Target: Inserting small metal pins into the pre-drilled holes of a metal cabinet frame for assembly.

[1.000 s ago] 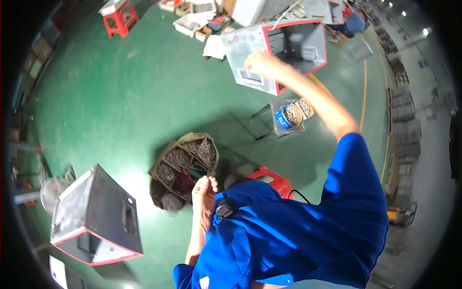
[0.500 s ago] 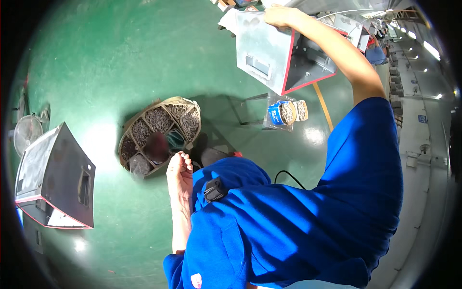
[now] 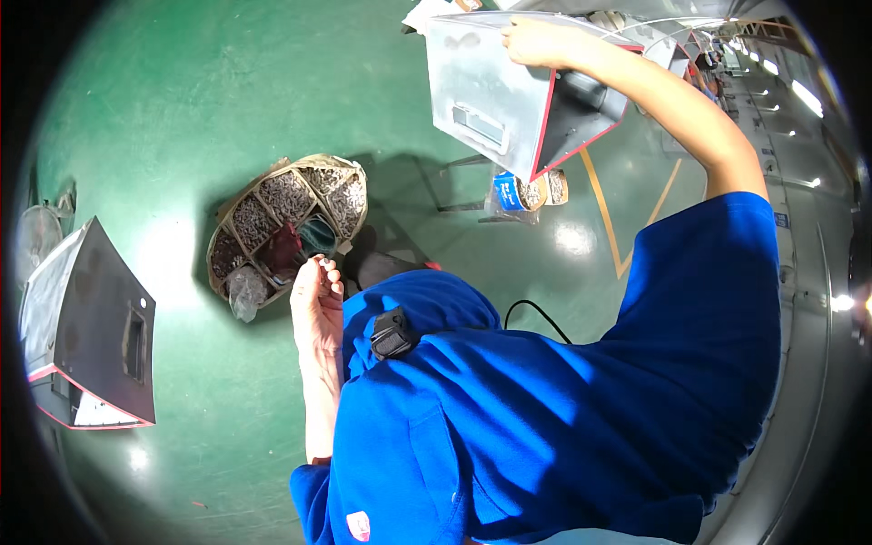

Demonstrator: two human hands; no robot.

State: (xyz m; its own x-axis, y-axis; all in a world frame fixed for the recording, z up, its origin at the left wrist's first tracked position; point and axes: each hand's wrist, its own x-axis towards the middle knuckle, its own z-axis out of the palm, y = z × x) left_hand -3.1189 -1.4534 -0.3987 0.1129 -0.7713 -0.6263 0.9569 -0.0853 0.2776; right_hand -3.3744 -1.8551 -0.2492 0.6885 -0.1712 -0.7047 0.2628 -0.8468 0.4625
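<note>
My left hand (image 3: 315,304) pinches a small pale piece (image 3: 324,262); my right hand (image 3: 543,44), grip unclear, does best braced against the red-edged metal cabinet (image 3: 504,91).

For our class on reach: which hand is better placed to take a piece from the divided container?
Probably the left hand: it appears nearer the container, while the right hand is at the metal box.
</note>
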